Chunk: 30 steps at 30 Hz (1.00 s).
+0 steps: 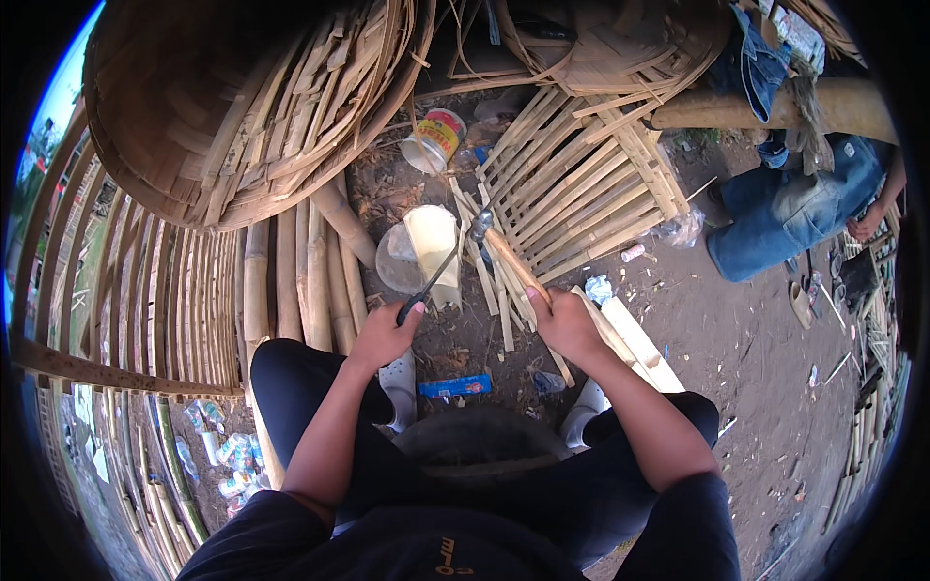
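My left hand (386,339) is closed around the black handle of a slim, dark-bladed tool (441,269), which could be a chisel or a knife. Its tip reaches over a pale split bamboo piece (432,244) that leans on a round grey block (395,259). In my right hand (567,327) is a hammer (509,257), gripped by its wooden handle. The metal head hangs just right of the bamboo piece, near the blade's tip. I cannot tell whether the blade touches the bamboo.
Ahead lies a slatted bamboo panel (581,184), with loose strips beside it. A large woven basket (155,145) of strips stands far left, above bamboo poles (286,276). There is a white bucket (434,140), a blue packet (455,385), and at right another person's jeans-clad leg (775,218).
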Each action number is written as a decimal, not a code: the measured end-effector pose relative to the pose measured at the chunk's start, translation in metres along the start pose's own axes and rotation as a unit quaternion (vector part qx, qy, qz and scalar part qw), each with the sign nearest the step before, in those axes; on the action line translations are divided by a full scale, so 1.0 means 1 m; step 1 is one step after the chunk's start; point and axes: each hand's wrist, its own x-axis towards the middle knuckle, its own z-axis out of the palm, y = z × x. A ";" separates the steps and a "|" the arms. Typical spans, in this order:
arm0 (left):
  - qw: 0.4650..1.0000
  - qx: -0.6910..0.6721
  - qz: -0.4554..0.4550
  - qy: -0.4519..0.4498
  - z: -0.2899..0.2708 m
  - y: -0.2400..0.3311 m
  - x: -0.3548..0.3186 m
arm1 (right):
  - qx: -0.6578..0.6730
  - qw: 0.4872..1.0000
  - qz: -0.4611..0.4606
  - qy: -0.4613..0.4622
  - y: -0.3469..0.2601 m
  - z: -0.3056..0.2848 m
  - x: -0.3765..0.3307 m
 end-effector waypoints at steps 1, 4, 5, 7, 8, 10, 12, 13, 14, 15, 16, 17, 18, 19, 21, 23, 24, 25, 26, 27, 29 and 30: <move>1.000 -0.003 -0.012 -0.007 0.000 -0.001 0.001 | 0.002 1.000 -0.006 0.003 0.000 0.001 0.002; 0.999 0.005 -0.037 -0.035 -0.004 0.008 0.001 | 0.001 1.000 -0.011 0.000 0.001 0.005 0.007; 0.998 0.019 -0.039 -0.046 -0.007 0.013 0.000 | -0.004 1.000 -0.007 -0.008 0.001 0.005 0.010; 0.997 0.033 -0.051 -0.050 -0.008 0.013 -0.001 | -0.014 1.000 -0.009 -0.011 0.002 0.007 0.012; 0.997 0.033 -0.060 -0.044 -0.006 0.009 -0.001 | -0.018 1.000 -0.014 -0.006 0.004 0.009 0.013; 0.996 0.035 -0.070 -0.038 -0.004 0.001 0.000 | -0.017 1.000 -0.020 0.004 0.003 0.011 0.014; 0.996 0.037 -0.072 -0.038 -0.003 -0.005 0.001 | -0.009 1.000 -0.021 0.011 0.000 0.013 0.016; 0.996 0.043 -0.072 -0.038 -0.001 -0.007 0.002 | -0.012 0.999 -0.028 0.015 0.000 0.014 0.017; 0.995 0.050 -0.072 -0.038 0.000 -0.009 0.002 | -0.015 0.999 -0.035 0.019 0.000 0.015 0.019; 0.995 0.056 -0.071 -0.039 0.001 -0.010 0.003 | -0.018 0.999 -0.041 0.024 0.001 0.017 0.021; 0.995 0.054 -0.077 -0.040 0.001 -0.011 0.003 | -0.029 0.999 -0.038 0.020 0.004 0.019 0.022; 0.994 0.052 -0.082 -0.040 0.001 -0.011 0.003 | -0.040 0.998 -0.036 0.017 0.009 0.023 0.024; 0.994 0.050 -0.088 -0.041 0.002 -0.011 0.004 | -0.051 0.998 -0.033 0.012 0.012 0.025 0.024; 0.994 0.040 -0.090 -0.043 0.002 -0.011 0.004 | -0.051 0.998 -0.037 0.014 0.013 0.027 0.025; 0.994 0.020 -0.093 -0.045 -0.002 -0.009 0.005 | -0.052 0.997 -0.045 0.017 0.008 0.027 0.028; 0.995 0.021 -0.091 -0.035 -0.004 -0.007 0.003 | -0.004 0.998 -0.047 0.045 -0.003 0.020 0.026; 0.995 0.022 -0.090 -0.028 -0.005 -0.007 0.002 | 0.021 0.997 -0.049 0.059 -0.011 0.017 0.024; 0.995 0.027 -0.094 -0.027 -0.006 -0.008 0.003 | 0.058 0.990 -0.079 0.104 -0.018 0.015 0.025; 0.994 0.032 -0.097 -0.026 -0.006 -0.009 0.003 | 0.095 0.978 -0.110 0.148 -0.024 0.015 0.027; 0.994 0.037 -0.101 -0.026 -0.006 -0.009 0.003 | 0.132 0.963 -0.138 0.191 -0.028 0.014 0.028; 0.995 0.041 -0.091 -0.012 -0.003 -0.008 0.004 | 0.079 0.978 -0.117 0.153 -0.022 0.020 0.030; 0.995 0.043 -0.086 -0.009 0.001 -0.008 0.004 | -0.003 0.990 -0.093 0.110 -0.001 0.033 0.031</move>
